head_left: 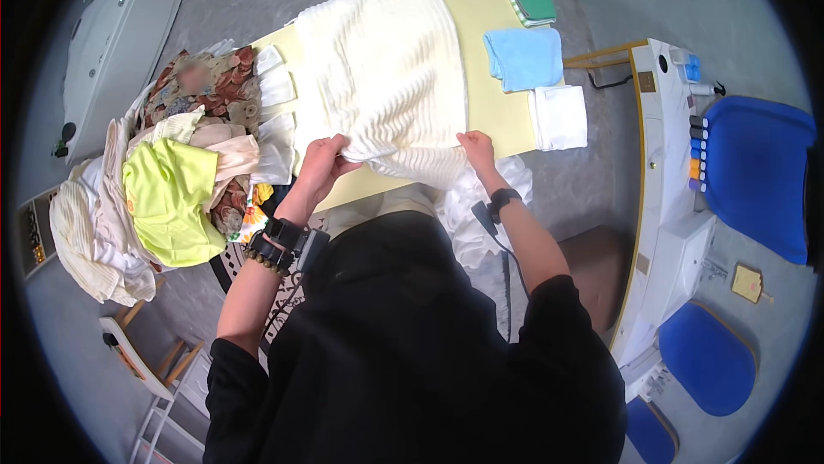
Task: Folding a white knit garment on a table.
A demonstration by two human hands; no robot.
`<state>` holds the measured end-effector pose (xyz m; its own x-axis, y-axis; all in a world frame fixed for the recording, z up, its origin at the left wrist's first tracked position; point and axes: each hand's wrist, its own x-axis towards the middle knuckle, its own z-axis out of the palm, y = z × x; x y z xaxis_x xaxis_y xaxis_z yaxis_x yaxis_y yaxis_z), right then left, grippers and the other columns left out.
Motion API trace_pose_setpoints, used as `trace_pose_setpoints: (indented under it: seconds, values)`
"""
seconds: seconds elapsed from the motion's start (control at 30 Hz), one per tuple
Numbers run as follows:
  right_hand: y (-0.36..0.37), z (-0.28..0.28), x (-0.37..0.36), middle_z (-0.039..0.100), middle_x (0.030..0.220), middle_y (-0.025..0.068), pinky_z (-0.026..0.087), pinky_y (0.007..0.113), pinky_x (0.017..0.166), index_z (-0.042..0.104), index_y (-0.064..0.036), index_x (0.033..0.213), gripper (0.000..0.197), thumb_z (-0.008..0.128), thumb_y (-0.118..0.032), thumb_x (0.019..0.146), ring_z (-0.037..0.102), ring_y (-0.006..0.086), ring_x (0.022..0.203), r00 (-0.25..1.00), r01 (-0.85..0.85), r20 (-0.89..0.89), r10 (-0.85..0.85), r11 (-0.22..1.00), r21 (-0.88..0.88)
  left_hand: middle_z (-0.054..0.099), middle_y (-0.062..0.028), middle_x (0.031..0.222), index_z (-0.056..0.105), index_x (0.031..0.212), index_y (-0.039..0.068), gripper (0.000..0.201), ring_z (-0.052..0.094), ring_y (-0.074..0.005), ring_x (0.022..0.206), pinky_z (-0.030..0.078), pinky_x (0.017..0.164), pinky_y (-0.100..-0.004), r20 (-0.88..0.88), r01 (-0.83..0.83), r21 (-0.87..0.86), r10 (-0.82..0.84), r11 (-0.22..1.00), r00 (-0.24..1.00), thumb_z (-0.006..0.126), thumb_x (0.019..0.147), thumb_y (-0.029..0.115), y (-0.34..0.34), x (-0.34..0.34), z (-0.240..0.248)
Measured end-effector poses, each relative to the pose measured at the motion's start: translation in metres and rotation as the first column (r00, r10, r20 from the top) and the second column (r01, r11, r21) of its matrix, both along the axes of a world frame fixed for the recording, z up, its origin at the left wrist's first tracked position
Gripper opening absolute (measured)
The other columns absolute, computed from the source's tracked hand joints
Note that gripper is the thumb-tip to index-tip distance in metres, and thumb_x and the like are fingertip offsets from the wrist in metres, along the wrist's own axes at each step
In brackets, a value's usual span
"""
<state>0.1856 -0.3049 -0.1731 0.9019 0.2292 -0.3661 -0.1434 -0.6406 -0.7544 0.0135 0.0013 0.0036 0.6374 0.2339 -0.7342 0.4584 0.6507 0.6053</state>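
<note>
left grip (324, 165), right grip (478, 151): pinched on broad cream ribbed cloth (386, 60) | risk: creasing (ripples show) | cause: uneven pull

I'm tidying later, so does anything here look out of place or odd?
The clothes at the left of the table lie in a loose jumble, unlike the neatly folded cloths at its right. Rumpled white fabric also shows beyond its near edge, by the right hand. No spill or damage shows.
</note>
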Motion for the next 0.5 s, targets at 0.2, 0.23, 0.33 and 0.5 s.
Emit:
trace_pose_setpoints:
  seconds: [0.2,0.23,0.33,0.5]
  values:
    - [0.018,0.085,0.031,0.059,0.071,0.0067,0.049,0.03,0.06,0.062,-0.0017,0.089,0.026,0.06,-0.028,0.089,0.058,0.0163,0.061,0.819,0.386,-0.545,-0.179,0.875,0.294,0.066,-0.0125,0.088,0.061,0.09,-0.007,0.022,0.066,-0.0179,0.073,0.059,0.068,-0.0298,-0.01,-0.066,0.034,0.067,0.997,0.998,0.052,0.092,0.014,0.01,-0.013,0.001]
    - [0.009,0.092,0.034,0.056,0.068,0.0057,0.049,0.03,0.058,0.059,-0.0027,0.086,0.027,0.058,-0.029,0.088,0.057,0.0162,0.06,0.763,0.49,-0.627,-0.156,0.772,0.404,0.066,-0.0127,0.088,0.061,0.09,-0.007,0.023,0.066,-0.0181,0.073,0.06,0.068,-0.0297,-0.01,-0.073,0.037,0.073,0.997,0.997,0.052,0.092,0.014,0.011,-0.012,0.001]
    - [-0.013,0.103,0.031,0.058,0.071,0.0066,0.051,0.031,0.059,0.058,-0.0018,0.09,0.023,0.058,-0.025,0.09,0.058,0.0165,0.063,0.682,0.558,-0.726,-0.09,0.707,0.436,0.066,-0.0126,0.088,0.061,0.09,-0.007,0.023,0.066,-0.0182,0.073,0.06,0.068,-0.0295,-0.016,-0.078,0.035,0.079,0.996,0.997,0.051,0.093,0.014,0.013,-0.012,-0.001]
    - [-0.018,0.095,-0.008,0.059,0.073,0.0056,0.054,0.029,0.063,0.059,-0.001,0.09,0.018,0.064,-0.018,0.091,0.06,0.0153,0.066,0.694,0.466,-0.717,-0.063,0.799,0.381,0.066,-0.0116,0.087,0.06,0.09,-0.006,0.023,0.066,-0.0177,0.074,0.06,0.069,-0.0295,-0.032,-0.04,0.039,0.041,0.998,0.999,0.05,0.093,0.014,0.017,-0.013,-0.011]
